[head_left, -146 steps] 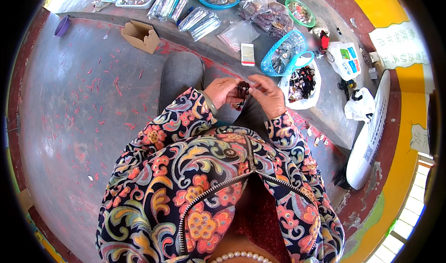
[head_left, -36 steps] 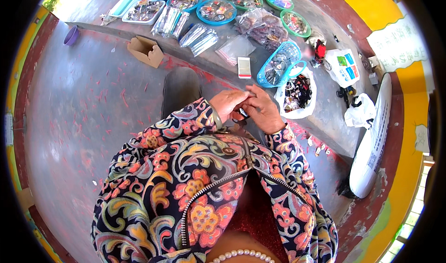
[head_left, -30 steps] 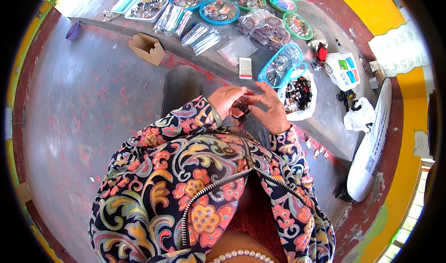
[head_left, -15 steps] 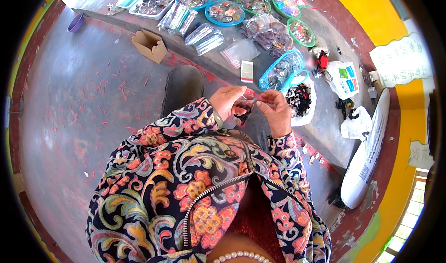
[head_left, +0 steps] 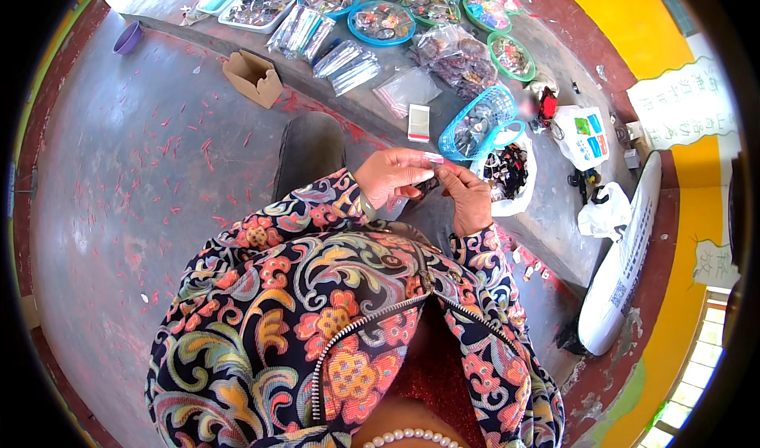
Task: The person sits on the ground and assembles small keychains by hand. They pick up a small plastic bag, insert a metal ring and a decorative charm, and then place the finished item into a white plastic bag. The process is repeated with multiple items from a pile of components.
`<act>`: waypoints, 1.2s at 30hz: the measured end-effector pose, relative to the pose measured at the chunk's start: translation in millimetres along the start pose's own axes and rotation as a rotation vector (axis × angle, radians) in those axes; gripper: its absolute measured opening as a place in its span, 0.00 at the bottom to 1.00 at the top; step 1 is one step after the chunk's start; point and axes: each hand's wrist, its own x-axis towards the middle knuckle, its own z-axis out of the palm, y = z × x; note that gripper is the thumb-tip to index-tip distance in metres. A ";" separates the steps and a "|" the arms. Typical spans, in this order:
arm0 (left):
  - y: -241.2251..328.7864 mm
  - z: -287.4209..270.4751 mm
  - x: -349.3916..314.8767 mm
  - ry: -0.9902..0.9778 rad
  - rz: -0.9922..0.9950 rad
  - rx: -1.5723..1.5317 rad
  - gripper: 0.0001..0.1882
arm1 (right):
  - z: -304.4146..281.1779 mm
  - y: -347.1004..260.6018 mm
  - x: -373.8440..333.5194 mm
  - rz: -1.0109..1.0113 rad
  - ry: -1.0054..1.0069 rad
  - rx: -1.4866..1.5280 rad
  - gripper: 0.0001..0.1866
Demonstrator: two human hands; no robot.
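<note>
In front of my lap, my left hand and my right hand meet at a small clear plastic bag. Something dark shows in its lower part, and a reddish strip shows along its top. The left fingers are closed on the bag, the thumb close to its top edge. My right thumb and fingertips pinch its other side. Both hands hide much of the bag, so its contents cannot be made out. Just beyond the right hand stands a white plastic bag full of dark and red small pieces.
A blue basket stands ahead of my hands, beside a small white box and clear bags. Several round trays of small items line the back. An open cardboard box is at left; a white sack lies right.
My left fingers have straightened across the top of the small bag, and the right hand has turned and dropped slightly. The bag is now more covered by the hands.
</note>
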 end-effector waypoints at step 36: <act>-10.9 -7.3 2.5 0.179 -0.075 -0.239 0.09 | -1.2 3.5 -2.0 0.132 -0.032 0.253 0.05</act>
